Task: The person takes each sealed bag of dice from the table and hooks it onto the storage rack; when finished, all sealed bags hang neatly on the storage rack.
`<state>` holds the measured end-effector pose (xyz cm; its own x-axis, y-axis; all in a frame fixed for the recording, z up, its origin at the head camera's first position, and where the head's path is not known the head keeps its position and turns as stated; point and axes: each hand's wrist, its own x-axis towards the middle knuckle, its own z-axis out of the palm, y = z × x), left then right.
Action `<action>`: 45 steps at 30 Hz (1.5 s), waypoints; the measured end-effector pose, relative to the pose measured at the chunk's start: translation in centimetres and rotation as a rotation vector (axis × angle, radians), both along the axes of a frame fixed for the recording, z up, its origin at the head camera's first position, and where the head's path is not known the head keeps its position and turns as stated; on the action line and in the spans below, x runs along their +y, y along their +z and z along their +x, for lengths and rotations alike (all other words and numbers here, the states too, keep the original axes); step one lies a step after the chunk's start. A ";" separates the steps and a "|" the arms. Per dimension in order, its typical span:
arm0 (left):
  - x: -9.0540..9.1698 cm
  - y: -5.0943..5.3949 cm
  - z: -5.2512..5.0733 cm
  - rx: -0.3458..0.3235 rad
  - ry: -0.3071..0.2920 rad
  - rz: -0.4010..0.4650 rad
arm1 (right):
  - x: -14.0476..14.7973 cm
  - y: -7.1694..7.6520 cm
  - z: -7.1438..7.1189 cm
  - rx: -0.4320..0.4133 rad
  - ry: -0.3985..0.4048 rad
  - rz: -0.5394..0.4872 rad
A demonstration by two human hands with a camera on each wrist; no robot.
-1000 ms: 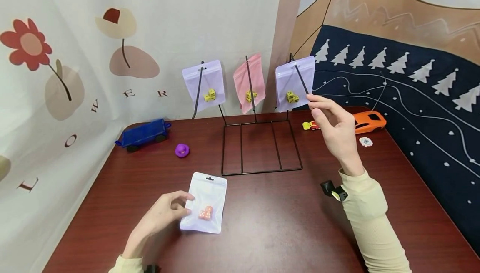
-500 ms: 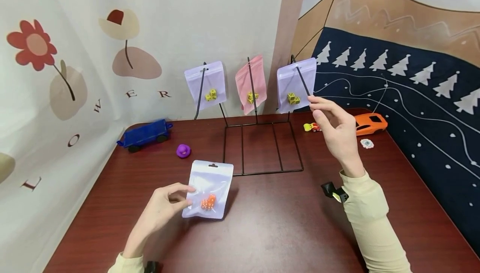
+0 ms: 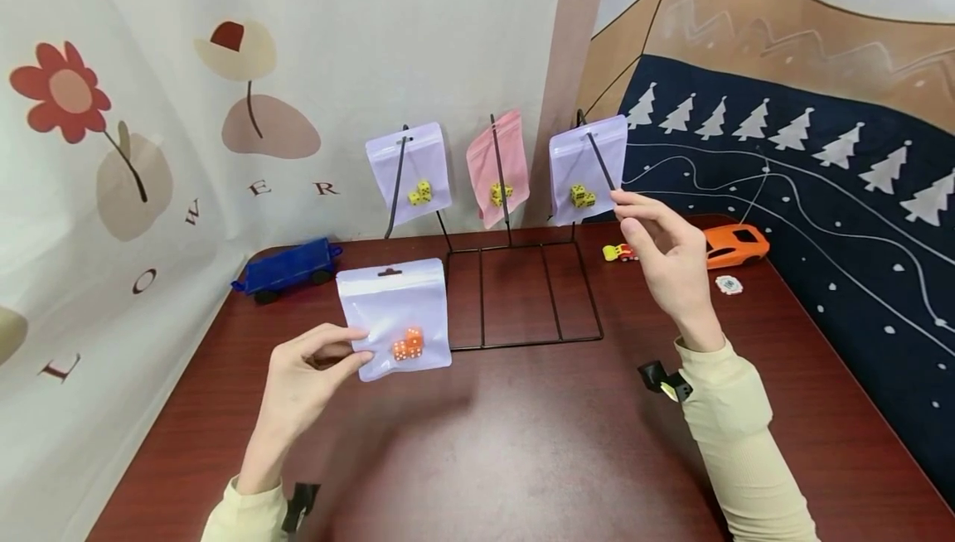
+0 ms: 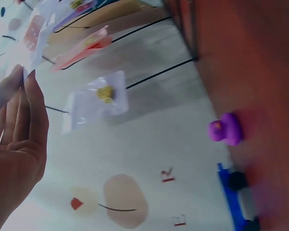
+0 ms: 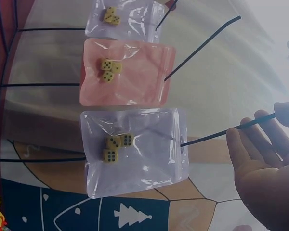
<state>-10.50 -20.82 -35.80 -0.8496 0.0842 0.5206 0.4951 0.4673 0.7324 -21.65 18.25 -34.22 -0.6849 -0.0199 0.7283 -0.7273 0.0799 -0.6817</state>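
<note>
My left hand (image 3: 302, 380) pinches the lower left edge of a pale purple zip bag (image 3: 366, 302) with orange dice inside. That bag is raised above the table, its slotted top edge up. At the right, my right hand (image 3: 664, 264) holds the front end of a hook (image 5: 207, 137) on the black wire rack (image 3: 522, 341). On that hook hangs a purple bag (image 5: 149, 166) with yellow dice. A pink bag (image 5: 139, 72) with yellow dice hangs on the middle hook, and another purple bag (image 3: 395, 165) with yellow dice on the left one.
A blue toy trailer (image 3: 287, 268) stands at the back left, partly near a purple rubber duck (image 4: 226, 129). At the back right are an orange toy car (image 3: 737, 245), a small red and yellow toy (image 3: 619, 253) and a white chip (image 3: 729, 285). Patterned curtains enclose the table.
My left hand has lifted the bag of orange dice off the table and moved it up toward the rack, now more upright. My right hand has stayed at the right hook.
</note>
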 end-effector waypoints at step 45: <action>0.1 0.1 -7.0 0.053 0.048 0.120 | -1.0 2.1 1.9 0.000 -0.016 0.027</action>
<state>-17.51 -20.75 -35.70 -0.8220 -0.0216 0.5690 0.5140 0.4018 0.7579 -19.76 17.26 -32.17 -0.6853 -0.0291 0.7276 -0.7257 0.1097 -0.6792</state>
